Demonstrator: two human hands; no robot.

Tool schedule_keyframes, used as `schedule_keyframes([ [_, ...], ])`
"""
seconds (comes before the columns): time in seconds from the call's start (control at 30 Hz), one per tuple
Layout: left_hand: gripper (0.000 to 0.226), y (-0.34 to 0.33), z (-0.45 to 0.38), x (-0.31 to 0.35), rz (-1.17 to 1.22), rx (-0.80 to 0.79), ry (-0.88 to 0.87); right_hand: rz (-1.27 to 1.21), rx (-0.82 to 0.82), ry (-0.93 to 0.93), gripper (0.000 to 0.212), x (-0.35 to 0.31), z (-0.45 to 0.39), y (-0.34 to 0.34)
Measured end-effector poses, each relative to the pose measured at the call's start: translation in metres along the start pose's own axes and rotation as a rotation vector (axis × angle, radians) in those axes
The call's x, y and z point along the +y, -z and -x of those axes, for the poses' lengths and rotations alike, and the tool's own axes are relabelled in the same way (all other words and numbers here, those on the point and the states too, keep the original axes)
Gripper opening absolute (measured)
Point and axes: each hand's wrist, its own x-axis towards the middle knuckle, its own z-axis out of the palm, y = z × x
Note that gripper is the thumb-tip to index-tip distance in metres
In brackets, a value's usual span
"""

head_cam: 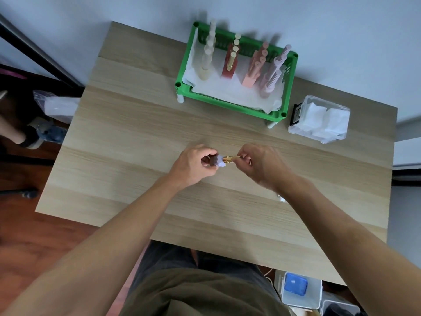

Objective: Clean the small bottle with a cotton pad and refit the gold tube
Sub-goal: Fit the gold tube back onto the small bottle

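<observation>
One small lilac bottle pinched in left hand, held above table centre. One gold tube at bottle mouth, gripped by right hand fingertips. One green basket behind held four bottle rows. One clear box of cotton pads sat beside it.

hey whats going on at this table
A person is working over a wooden table. The left hand holds a small lilac bottle, and the right hand pinches a gold tube whose end is at the bottle. Whether it is seated yet is unclear. Behind stand a green basket of similar bottles in rows and a clear box of cotton pads.
</observation>
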Motion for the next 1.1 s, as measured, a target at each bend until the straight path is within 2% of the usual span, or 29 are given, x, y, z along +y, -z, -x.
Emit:
schedule_keyframes([
  [0.13, 0.033, -0.001, -0.001, 0.003, -0.014, -0.007, -0.021, 0.110, -0.028, -0.119, 0.063, -0.002, -0.005, -0.001],
  [0.23, 0.032, 0.000, -0.002, 0.003, -0.007, -0.013, -0.013, 0.126, -0.068, -0.173, 0.073, -0.001, -0.007, 0.001],
  [0.37, 0.032, 0.002, -0.003, 0.000, -0.024, -0.017, -0.018, 0.012, -0.069, -0.037, 0.043, 0.007, 0.000, 0.005],
  [0.47, 0.031, 0.003, -0.005, 0.000, -0.024, -0.030, -0.012, -0.028, -0.083, 0.090, 0.040, 0.009, 0.003, 0.005],
  [0.6, 0.030, 0.003, -0.007, 0.003, -0.020, -0.047, -0.015, -0.033, 0.010, 0.049, 0.019, 0.004, 0.001, 0.003],
  [0.77, 0.029, 0.002, -0.009, 0.009, -0.015, -0.045, -0.045, 0.075, -0.035, -0.152, 0.066, 0.000, -0.006, 0.005],
  [0.87, 0.028, 0.001, -0.010, 0.010, -0.026, -0.044, -0.048, 0.036, -0.065, -0.208, 0.079, 0.000, -0.006, 0.005],
  [0.93, 0.028, 0.002, -0.010, 0.008, -0.030, -0.040, -0.045, 0.000, -0.023, -0.177, 0.069, 0.005, -0.003, 0.006],
  [1.03, 0.028, 0.002, -0.009, 0.004, -0.025, -0.033, -0.034, -0.070, -0.051, -0.042, 0.040, 0.012, 0.004, 0.007],
  [1.1, 0.028, 0.003, -0.009, 0.003, -0.027, -0.031, -0.033, -0.087, -0.054, 0.045, 0.036, 0.015, 0.006, 0.005],
])
